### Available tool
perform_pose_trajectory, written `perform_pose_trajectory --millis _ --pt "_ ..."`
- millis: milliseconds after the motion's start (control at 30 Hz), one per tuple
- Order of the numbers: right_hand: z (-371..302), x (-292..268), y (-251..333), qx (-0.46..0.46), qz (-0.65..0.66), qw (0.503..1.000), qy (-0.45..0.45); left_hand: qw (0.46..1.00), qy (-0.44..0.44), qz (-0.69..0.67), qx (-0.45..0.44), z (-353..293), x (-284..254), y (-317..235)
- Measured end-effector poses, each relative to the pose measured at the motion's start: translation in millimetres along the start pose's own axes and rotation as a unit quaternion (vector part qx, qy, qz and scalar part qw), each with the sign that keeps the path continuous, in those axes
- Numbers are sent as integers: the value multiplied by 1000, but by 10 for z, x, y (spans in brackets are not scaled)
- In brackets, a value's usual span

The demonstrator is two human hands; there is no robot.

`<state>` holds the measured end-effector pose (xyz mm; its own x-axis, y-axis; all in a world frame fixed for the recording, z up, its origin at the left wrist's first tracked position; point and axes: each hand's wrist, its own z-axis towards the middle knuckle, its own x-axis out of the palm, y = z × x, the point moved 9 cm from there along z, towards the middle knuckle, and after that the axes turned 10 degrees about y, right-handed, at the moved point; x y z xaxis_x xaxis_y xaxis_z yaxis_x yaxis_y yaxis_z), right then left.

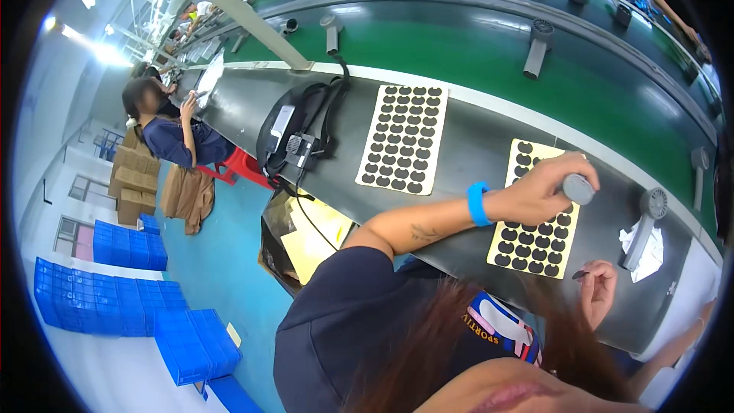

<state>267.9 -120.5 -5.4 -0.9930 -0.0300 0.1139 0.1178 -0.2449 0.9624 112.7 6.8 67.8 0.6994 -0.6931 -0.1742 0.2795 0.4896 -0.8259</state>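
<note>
While the left hand [547, 187] has its fingers curled round a gray round-ended thing [578, 190], with a dotted sheet [516, 243] under them, and the right hand [600, 291] pinches a dark piece [579, 274], this looks like sticking time, and likely calls for bringing the two close.

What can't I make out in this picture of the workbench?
In the head view:
- Gray part: gripped portion, hidden by the left hand.
- Right sticker sheet: some stickers, hidden by that hand.
- Upper-right co-worker's arm: body mostly cut off by the dark rim.
- Far workers: too small, blurred.
</note>
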Motion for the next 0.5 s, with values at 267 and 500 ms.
perform_pose_trajectory --millis 267,500 --pt "91 229 61 40 -66 997 -15 998 -46 -28 -44 -472 -144 186" --pt "91 332 245 -3 -106 993 -56 999 31 43 8 -493 -7 21"
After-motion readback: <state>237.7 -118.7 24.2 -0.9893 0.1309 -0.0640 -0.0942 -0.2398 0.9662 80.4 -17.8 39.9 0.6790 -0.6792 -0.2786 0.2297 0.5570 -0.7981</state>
